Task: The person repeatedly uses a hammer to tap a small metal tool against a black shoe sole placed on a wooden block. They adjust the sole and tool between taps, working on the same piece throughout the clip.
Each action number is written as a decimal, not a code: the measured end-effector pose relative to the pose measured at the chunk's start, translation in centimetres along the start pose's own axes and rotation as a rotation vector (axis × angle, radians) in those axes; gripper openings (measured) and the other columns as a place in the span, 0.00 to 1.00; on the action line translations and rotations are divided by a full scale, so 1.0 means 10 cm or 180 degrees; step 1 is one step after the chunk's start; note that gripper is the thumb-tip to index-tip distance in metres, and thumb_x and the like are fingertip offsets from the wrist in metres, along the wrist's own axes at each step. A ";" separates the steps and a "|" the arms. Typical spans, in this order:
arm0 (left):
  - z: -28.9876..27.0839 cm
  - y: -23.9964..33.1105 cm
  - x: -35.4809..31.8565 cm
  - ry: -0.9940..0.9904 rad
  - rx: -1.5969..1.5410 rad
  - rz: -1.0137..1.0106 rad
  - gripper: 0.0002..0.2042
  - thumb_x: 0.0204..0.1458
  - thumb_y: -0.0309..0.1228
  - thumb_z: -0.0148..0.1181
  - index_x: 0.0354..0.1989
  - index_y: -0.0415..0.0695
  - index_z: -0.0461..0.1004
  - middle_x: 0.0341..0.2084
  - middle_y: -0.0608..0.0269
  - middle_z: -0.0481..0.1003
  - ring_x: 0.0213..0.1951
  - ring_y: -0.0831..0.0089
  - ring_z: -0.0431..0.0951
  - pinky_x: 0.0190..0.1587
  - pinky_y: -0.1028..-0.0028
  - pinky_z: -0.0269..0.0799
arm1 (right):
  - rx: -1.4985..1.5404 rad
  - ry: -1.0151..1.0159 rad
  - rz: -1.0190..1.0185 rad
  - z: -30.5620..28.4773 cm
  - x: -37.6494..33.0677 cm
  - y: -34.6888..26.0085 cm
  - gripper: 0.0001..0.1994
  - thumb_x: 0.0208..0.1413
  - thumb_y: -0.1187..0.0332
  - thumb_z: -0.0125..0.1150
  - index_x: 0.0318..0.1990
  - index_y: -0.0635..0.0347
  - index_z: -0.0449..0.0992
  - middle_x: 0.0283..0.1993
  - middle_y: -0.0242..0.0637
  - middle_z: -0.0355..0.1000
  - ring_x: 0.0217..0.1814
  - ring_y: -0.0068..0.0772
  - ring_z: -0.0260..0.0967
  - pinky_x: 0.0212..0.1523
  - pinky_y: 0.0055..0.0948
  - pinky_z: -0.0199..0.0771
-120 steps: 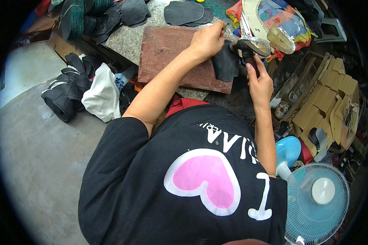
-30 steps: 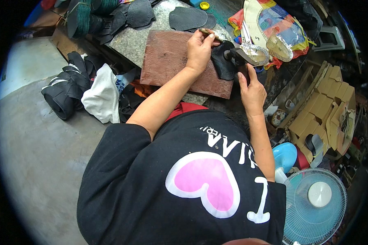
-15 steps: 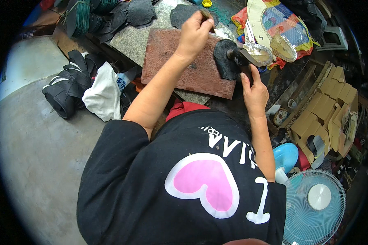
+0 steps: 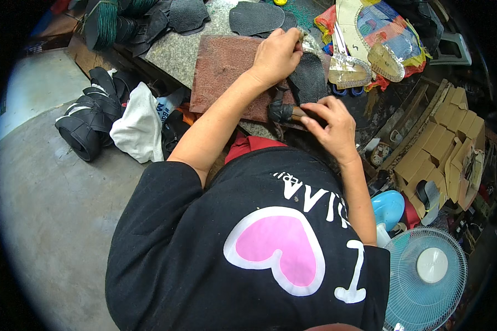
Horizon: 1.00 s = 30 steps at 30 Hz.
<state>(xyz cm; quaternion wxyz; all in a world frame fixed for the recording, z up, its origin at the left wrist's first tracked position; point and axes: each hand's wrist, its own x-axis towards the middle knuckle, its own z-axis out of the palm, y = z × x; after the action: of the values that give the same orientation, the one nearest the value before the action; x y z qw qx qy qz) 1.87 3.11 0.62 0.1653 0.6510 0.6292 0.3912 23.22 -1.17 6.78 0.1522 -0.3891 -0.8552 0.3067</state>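
Across the right part of a brown board [image 4: 221, 71], a black leather piece [image 4: 310, 80] is laid. Just beyond it, the left hand [image 4: 279, 55] is held with its fingers curled closed, and a small tool [image 4: 302, 36], mostly hidden, is pinched at the tips. By the board's near edge, a dark-wrapped hammer [image 4: 281, 112] is seen; the end of its handle is touched by the right hand [image 4: 334, 131], whose fingers are half open. Whether the handle is firmly gripped cannot be told. Beneath the board, a speckled stone slab [image 4: 174, 55] is partly covered. Farther off, more black leather pieces [image 4: 257, 18] are stacked, and to the right scissors [image 4: 339, 43] are placed beside pale patterns [image 4: 346, 16].
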 end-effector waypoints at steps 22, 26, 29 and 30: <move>-0.05 -0.11 0.07 -0.1009 -0.3058 -0.1564 0.11 0.51 0.24 0.63 0.34 0.44 0.64 0.33 0.65 0.76 0.34 0.82 0.72 0.36 0.80 0.69 | 0.2490 0.0757 0.1430 0.24 0.75 0.69 0.09 0.57 0.66 0.64 0.38 0.63 0.80 0.30 0.23 0.73 0.32 0.14 0.65 0.36 0.18 0.66; -0.01 -0.06 0.08 -0.0598 -0.1974 -0.1048 0.10 0.50 0.26 0.62 0.35 0.40 0.66 0.30 0.62 0.76 0.29 0.77 0.74 0.33 0.74 0.71 | 0.1553 0.0917 0.1358 0.30 0.80 0.71 0.09 0.54 0.62 0.66 0.36 0.59 0.81 0.25 0.27 0.75 0.27 0.17 0.68 0.32 0.22 0.68; 0.02 0.00 0.03 -0.0395 -0.0663 -0.0734 0.11 0.48 0.25 0.62 0.36 0.40 0.67 0.30 0.57 0.76 0.33 0.64 0.79 0.37 0.69 0.73 | 0.0728 0.0915 0.1474 0.31 0.82 0.65 0.10 0.50 0.60 0.69 0.35 0.55 0.81 0.24 0.32 0.75 0.26 0.27 0.72 0.31 0.28 0.70; 0.03 0.01 0.03 -0.0370 -0.0360 -0.0671 0.11 0.48 0.25 0.63 0.37 0.40 0.67 0.30 0.58 0.76 0.35 0.64 0.79 0.38 0.71 0.73 | 0.0498 0.0887 0.1548 0.28 0.81 0.61 0.11 0.50 0.59 0.69 0.35 0.54 0.80 0.25 0.32 0.75 0.27 0.29 0.72 0.32 0.29 0.71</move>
<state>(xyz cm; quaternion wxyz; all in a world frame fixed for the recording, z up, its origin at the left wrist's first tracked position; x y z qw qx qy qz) 2.16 3.47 0.58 0.2782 0.5924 0.6603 0.3682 20.01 6.95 0.93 0.2197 -0.6082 -0.6814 0.3428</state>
